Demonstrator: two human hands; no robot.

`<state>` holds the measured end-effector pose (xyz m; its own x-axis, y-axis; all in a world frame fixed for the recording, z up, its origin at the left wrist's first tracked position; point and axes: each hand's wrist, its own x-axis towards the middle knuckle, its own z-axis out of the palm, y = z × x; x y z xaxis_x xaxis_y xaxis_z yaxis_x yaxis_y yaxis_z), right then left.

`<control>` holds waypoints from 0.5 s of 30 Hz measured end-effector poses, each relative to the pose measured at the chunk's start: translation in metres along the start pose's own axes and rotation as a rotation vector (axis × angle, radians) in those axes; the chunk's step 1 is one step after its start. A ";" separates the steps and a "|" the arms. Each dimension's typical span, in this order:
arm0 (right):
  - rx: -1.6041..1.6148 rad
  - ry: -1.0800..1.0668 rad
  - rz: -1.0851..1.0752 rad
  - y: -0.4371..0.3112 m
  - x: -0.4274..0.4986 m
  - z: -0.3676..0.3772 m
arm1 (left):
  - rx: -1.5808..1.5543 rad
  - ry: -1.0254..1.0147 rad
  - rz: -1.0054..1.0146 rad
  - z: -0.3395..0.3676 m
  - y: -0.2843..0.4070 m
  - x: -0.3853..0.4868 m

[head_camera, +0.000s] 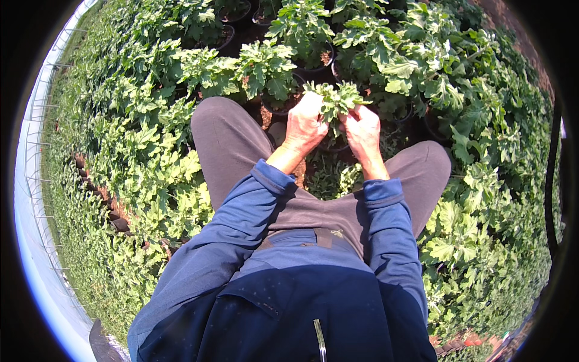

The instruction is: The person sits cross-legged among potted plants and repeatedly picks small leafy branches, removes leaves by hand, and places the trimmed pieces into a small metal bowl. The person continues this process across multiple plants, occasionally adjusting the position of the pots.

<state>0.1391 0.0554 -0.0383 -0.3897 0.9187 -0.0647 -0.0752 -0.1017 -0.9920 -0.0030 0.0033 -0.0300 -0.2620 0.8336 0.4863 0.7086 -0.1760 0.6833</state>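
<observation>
A leafy green plant (341, 97) with lobed, chrysanthemum-like leaves stands between my hands, in front of my bent knees. From the left side, my left hand (307, 122) grips it with curled fingers just under the top leaves. My right hand (365, 129) pinches at its right side, thumb and fingertips among the leaves. The leaves partly hide the fingertips, so the exact stem or leaf held cannot be made out. Below the hands, part of a dark pot rim (334, 148) shows in shadow.
Several similar plants in black pots (312, 70) stand close ahead. Dense foliage flanks both knees (221, 122). Leafy cuttings or low plants (332, 178) lie on the ground between my legs. Pale sheeting with a metal frame (38, 149) curves along the far left.
</observation>
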 end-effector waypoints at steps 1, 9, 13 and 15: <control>-0.013 0.000 0.005 0.000 0.000 0.000 | -0.069 0.003 -0.084 0.001 0.001 0.000; -0.042 0.009 0.025 -0.006 -0.001 0.003 | -0.729 -0.243 -0.813 -0.007 -0.001 0.013; -0.033 0.010 0.032 -0.004 0.000 0.004 | -1.008 -0.272 -0.944 -0.007 -0.014 0.009; -0.043 -0.016 0.030 -0.001 0.001 0.002 | -1.147 -0.310 -0.992 -0.008 -0.022 0.011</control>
<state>0.1369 0.0557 -0.0369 -0.4060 0.9092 -0.0927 -0.0240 -0.1120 -0.9934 -0.0270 0.0120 -0.0352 -0.0626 0.9015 -0.4283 -0.5649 0.3218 0.7598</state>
